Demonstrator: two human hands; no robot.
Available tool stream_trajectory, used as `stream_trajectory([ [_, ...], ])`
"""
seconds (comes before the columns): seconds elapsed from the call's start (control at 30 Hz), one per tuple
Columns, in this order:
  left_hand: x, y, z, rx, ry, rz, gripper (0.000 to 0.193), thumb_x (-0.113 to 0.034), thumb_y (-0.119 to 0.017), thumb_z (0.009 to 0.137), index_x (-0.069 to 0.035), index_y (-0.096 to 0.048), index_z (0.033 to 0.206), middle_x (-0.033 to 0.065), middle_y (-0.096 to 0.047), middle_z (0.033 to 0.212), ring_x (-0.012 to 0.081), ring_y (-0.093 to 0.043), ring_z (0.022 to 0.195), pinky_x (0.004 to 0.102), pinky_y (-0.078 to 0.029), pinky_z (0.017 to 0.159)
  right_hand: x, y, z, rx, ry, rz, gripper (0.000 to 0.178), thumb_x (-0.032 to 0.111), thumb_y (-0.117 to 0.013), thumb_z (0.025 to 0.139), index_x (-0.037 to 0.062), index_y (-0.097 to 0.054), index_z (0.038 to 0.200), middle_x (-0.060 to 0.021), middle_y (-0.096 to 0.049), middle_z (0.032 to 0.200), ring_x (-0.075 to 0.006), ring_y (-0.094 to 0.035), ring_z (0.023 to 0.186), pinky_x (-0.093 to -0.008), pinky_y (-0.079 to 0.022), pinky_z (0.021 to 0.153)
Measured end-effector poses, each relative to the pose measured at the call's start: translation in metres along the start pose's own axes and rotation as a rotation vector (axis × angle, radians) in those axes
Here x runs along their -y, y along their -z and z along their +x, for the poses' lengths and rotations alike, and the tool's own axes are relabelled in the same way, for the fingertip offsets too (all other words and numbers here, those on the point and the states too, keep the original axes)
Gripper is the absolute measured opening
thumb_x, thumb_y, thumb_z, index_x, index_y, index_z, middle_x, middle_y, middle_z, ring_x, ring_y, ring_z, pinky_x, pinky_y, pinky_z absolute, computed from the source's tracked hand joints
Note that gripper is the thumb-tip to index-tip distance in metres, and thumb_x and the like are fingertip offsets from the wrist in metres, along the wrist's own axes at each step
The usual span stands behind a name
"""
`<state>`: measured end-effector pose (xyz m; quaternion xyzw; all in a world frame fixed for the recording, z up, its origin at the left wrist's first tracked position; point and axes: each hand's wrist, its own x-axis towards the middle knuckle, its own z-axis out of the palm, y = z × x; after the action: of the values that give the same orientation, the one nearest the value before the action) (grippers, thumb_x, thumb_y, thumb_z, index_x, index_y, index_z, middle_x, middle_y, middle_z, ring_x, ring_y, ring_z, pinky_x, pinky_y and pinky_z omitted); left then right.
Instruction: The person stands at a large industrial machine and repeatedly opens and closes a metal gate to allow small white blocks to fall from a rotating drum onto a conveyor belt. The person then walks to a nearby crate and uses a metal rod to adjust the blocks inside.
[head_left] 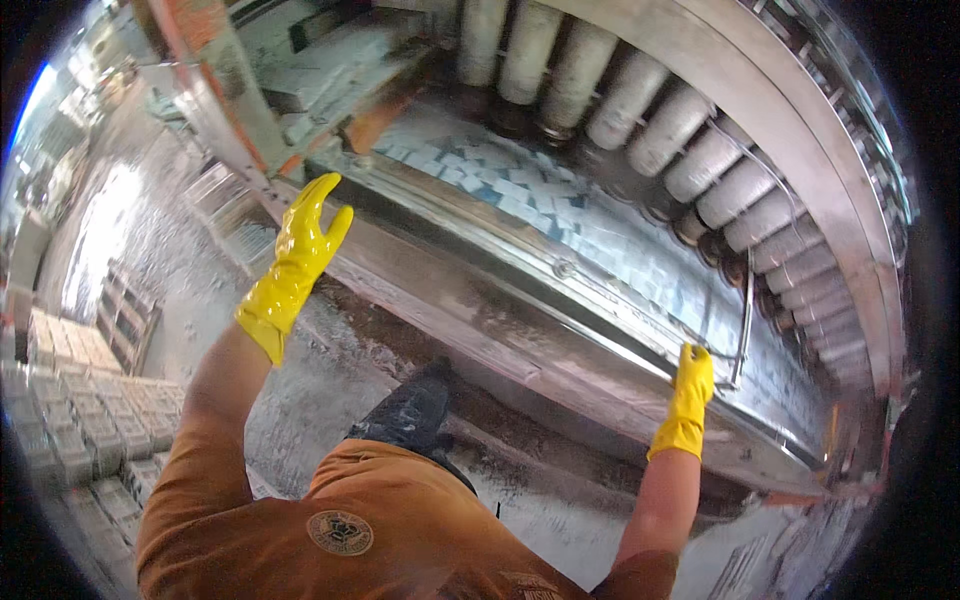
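My left hand (312,228), in a wet yellow rubber glove, is raised by the left end of the machine's long metal rail (470,248). Its thumb stands apart from the fingers, and no object shows in it. My right hand (693,378), gloved the same way, is closed in a fist at the rail's right part. A thin bent metal rod (748,320) stands right beside that fist; whatever the fingers grip is hidden. Beyond the rail, many small pale tile-like pieces (520,195) lie on the wet machine bed (650,262).
A row of thick grey cylinders (620,100) hangs over the bed under a curved metal beam (800,90). An orange-edged post (222,90) rises at the left. Stacked blocks (85,425) and a wooden pallet (127,315) are on the left floor. My leg (405,408) is near the machine's base.
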<state>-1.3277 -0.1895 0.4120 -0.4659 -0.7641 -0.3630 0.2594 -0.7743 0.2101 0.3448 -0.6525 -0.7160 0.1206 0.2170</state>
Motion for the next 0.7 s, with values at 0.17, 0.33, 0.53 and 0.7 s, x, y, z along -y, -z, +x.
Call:
stream_trajectory([
  [0.17,-0.001,-0.063,0.055,0.621,0.418,0.227,0.04,-0.046,-0.063,0.088,-0.015,-0.069,0.112,0.0144,-0.071,0.105,0.037,-0.066,0.097,0.0464,-0.051,0.084,0.018,0.012,-0.007,0.095,-0.2,0.167,0.053,0.047,-0.056,0.093,0.0038,-0.06,0.124,-0.0136,-0.069,0.1,-0.0237,-0.066,0.05,-0.0357,-0.053,0.055],
  [0.33,0.018,-0.092,0.062,0.477,0.48,0.459,0.039,-0.049,-0.062,0.085,-0.016,-0.07,0.106,0.0139,-0.072,0.103,0.0349,-0.067,0.097,0.0462,-0.052,0.083,0.047,0.026,-0.017,0.136,-0.303,0.075,0.052,0.045,-0.057,0.093,0.0041,-0.059,0.125,-0.0148,-0.071,0.085,-0.0253,-0.069,0.054,-0.0361,-0.053,0.057],
  [0.53,0.006,-0.092,0.068,0.424,0.508,0.462,0.035,-0.044,-0.065,0.083,-0.015,-0.072,0.102,0.0137,-0.072,0.099,0.0358,-0.068,0.092,0.0443,-0.052,0.08,0.042,0.028,-0.01,0.146,-0.292,0.048,0.051,0.043,-0.059,0.092,0.0033,-0.059,0.124,-0.0147,-0.071,0.084,-0.0253,-0.068,0.053,-0.0363,-0.053,0.056],
  [0.7,0.011,-0.09,0.071,0.453,0.533,0.45,0.038,-0.044,-0.064,0.083,-0.015,-0.071,0.106,0.0144,-0.072,0.103,0.0355,-0.067,0.096,0.0459,-0.052,0.083,0.052,0.032,-0.006,0.153,-0.292,0.018,0.049,0.042,-0.06,0.091,0.0027,-0.06,0.121,-0.0144,-0.071,0.082,-0.0251,-0.068,0.053,-0.0369,-0.053,0.055],
])
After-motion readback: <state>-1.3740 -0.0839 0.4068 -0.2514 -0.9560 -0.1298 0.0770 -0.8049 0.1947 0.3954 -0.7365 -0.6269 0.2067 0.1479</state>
